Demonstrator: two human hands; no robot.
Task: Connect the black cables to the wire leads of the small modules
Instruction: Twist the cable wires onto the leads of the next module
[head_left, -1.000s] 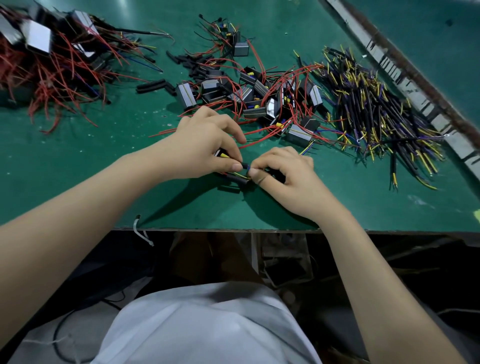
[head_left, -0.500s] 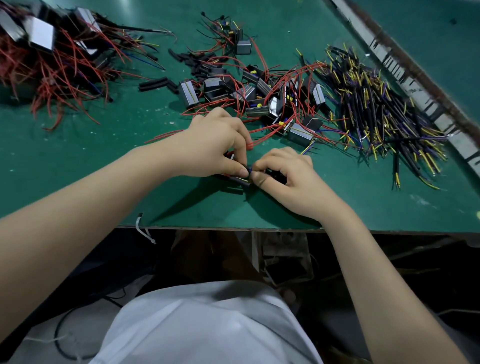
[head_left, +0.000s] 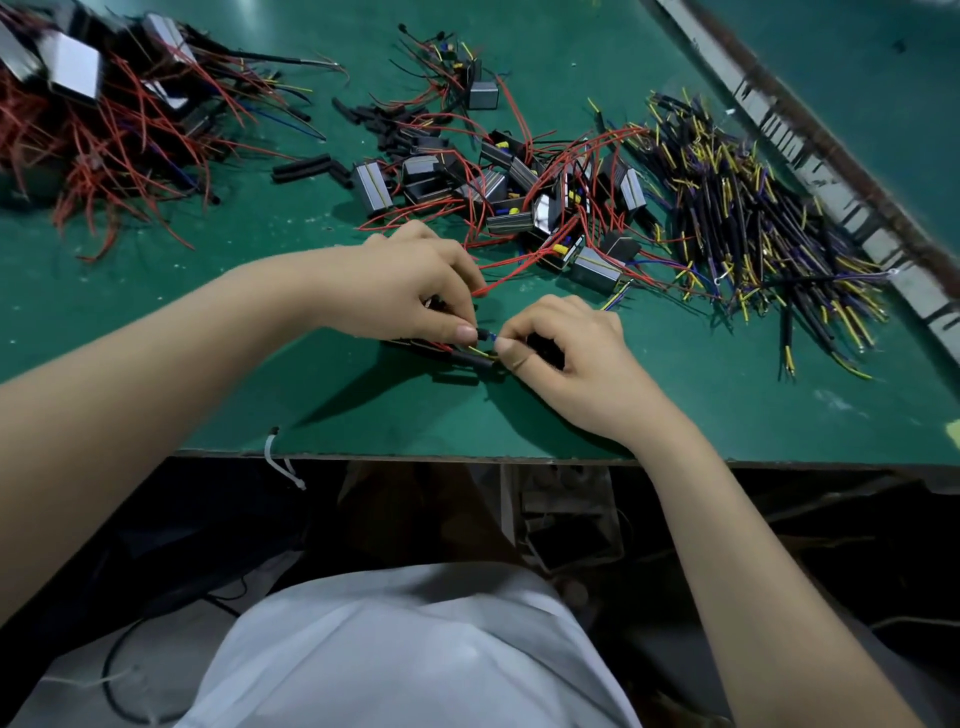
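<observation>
Green bench mat (head_left: 322, 395), near edge. Left hand (head_left: 395, 291) pinching black cable (head_left: 470, 357) end; right hand (head_left: 566, 353) pinching blue wire lead (head_left: 492, 338) just beside. Best: keep tips aligned btwn thumbs, push straight, w/o bending strands.

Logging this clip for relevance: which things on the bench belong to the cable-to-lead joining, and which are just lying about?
In use:
- left hand, pinching a black cable
- right hand, pinching a thin wire lead
- loose modules
- black cable pile

Lying about:
- red-wire heap
- white cable tie
</observation>
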